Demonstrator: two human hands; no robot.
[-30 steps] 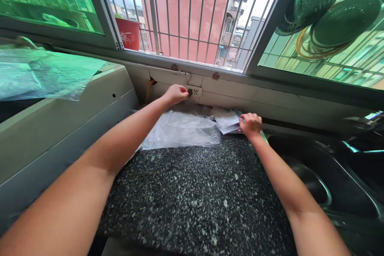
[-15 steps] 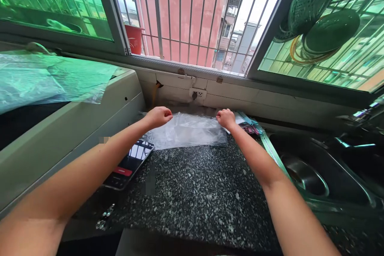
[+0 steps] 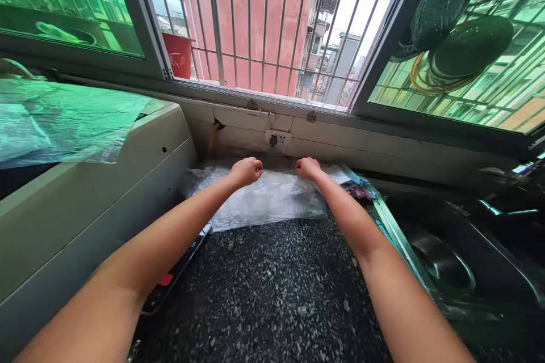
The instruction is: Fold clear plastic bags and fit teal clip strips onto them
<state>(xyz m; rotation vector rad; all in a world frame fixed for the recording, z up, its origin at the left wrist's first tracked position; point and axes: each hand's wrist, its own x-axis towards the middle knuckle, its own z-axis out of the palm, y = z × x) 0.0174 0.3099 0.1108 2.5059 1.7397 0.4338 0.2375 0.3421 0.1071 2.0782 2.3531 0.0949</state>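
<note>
A clear plastic bag [image 3: 272, 201] lies crinkled and spread on the speckled dark countertop [image 3: 264, 295], near the wall. My left hand [image 3: 247, 171] is closed at its far edge, thumb and fingers pinched together on the plastic. A short way to the right, my right hand [image 3: 307, 167] is closed on the same far edge. The fingertips of both hands are partly hidden. Under my left forearm lies a dark phone or tablet [image 3: 187, 264], mostly covered by the arm.
To the right is a dark sink [image 3: 443, 249]. Flat packets [image 3: 360, 184] lie beside my right wrist. A pale machine [image 3: 162, 164] draped with plastic film [image 3: 80, 119] stands left. A socket [image 3: 279, 139] is on the wall beneath the barred window.
My two hands have come closer together, the left moving right and the right slightly left. The plastic between them looks less stretched. The view has shifted a little.
</note>
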